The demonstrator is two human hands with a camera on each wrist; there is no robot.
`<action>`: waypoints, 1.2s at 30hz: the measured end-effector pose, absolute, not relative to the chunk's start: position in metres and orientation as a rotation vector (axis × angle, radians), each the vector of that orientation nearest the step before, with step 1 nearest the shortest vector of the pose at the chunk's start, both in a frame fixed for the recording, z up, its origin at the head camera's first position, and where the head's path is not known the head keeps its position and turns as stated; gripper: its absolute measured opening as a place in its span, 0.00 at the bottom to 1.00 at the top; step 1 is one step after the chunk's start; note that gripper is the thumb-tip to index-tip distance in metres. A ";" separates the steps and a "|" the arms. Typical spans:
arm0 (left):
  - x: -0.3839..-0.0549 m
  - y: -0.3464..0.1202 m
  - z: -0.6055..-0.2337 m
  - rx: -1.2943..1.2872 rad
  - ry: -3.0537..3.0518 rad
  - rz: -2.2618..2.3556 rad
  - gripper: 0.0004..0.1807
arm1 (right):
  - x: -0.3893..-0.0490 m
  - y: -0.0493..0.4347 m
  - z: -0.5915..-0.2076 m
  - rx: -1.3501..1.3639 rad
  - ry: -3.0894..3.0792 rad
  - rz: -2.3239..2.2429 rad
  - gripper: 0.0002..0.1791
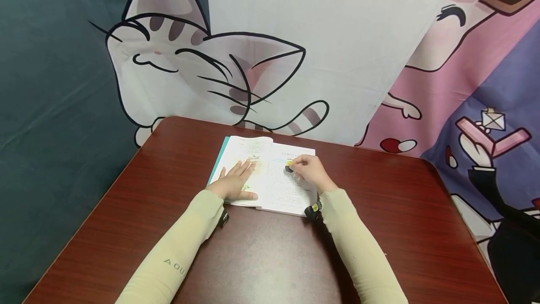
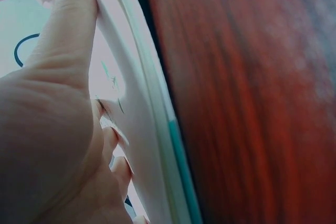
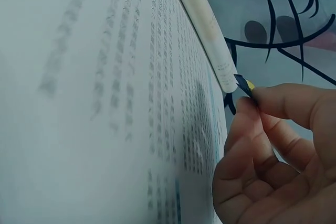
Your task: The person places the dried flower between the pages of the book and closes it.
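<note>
An open book (image 1: 280,191) with printed pages and a teal cover edge lies on the table. My left hand (image 1: 233,185) rests flat on its left page, fingers spread and thumb toward the lower edge. In the left wrist view the palm and thumb (image 2: 73,30) lie along the book's edge. Over the right page, my right hand (image 1: 311,171) pinches a small, flat black-and-yellow piece (image 1: 288,169) between thumb and fingertips. The right wrist view shows this dark piece (image 3: 243,85) sticking out past the fingertips, close to the curved left page; its kind I cannot tell.
The book lies toward the far side of a dark red-brown wooden table (image 1: 266,257). Behind it hangs a cloth backdrop (image 1: 346,27) with cartoon figures. A black wrist device (image 1: 312,211) sits at my right wrist, by the book's lower right corner.
</note>
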State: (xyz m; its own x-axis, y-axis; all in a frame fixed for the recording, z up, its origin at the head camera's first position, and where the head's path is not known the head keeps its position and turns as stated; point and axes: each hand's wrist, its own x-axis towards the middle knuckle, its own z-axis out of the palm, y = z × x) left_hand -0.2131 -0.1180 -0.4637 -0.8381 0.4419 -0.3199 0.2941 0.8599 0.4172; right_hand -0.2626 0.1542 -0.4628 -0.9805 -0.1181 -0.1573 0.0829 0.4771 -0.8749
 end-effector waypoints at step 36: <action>-0.214 -0.118 -0.462 0.546 2.618 0.491 0.57 | -0.283 0.125 -0.477 -0.151 2.751 -1.167 0.07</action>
State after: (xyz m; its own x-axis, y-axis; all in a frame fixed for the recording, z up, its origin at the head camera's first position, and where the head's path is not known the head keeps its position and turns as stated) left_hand -0.2142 -0.1180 -0.4622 -0.8351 0.4435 -0.3255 0.2955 0.8607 0.4146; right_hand -0.2834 0.1255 -0.4766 -0.9838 -0.1504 -0.0976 -0.0343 0.6925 -0.7206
